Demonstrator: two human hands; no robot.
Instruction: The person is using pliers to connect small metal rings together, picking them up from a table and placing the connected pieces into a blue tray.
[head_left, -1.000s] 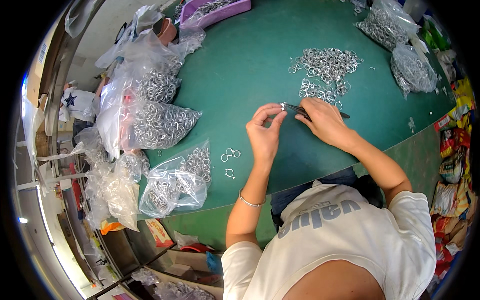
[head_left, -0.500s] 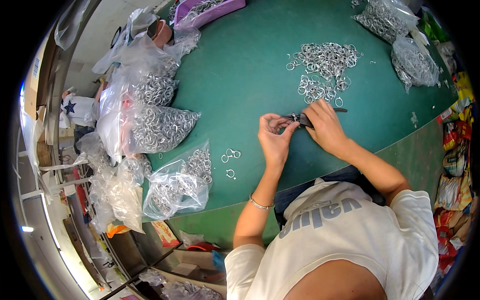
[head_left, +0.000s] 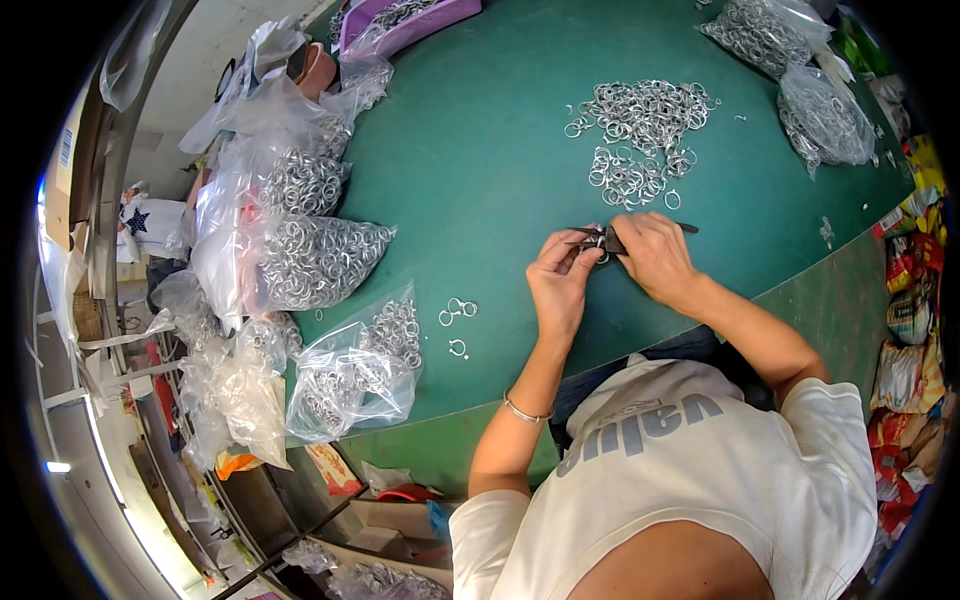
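Note:
My left hand (head_left: 560, 275) is closed in a pinch on a small silver ring (head_left: 602, 257), partly hidden by the fingertips. My right hand (head_left: 655, 255) is wrapped round a dark tool (head_left: 615, 242) that looks like pliers. One dark handle end sticks out beyond the right knuckles, and the narrow jaws reach across to the left fingertips at the ring. Just beyond both hands lies a loose heap of silver rings (head_left: 650, 115), with a smaller cluster of rings (head_left: 625, 178) on its near side.
The green table (head_left: 480, 200) has a few separate rings (head_left: 458, 312) at left. Clear bags of rings (head_left: 320, 260) crowd its left side, beside an open bag (head_left: 350, 385). More filled bags (head_left: 825, 115) lie at far right. A purple tray (head_left: 420, 25) stands at the back.
Both hands have shifted slightly, still close together. The tool has turned a little in my right hand, and the ring shows more clearly below its jaws.

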